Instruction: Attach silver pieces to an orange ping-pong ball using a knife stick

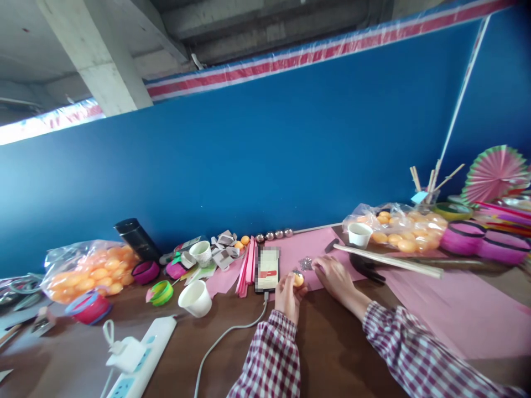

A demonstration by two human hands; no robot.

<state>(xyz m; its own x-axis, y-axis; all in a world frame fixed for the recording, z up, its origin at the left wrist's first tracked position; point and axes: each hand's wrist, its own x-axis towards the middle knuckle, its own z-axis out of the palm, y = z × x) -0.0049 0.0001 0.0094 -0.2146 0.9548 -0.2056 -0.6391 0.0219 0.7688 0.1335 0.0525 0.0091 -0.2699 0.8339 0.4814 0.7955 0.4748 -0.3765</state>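
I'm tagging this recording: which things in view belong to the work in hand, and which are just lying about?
Apparently in use:
orange ball, held in the left hand
small silvery pieces, beside the right hand
pink sheet, under the pieces

Seemingly just lying about:
power strip
pleated fan
black cylinder

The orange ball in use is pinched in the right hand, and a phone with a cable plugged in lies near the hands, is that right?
Not quite: the head view shows the orange ball in the left hand, not the right. The phone with a cable plugged in does lie near the hands.
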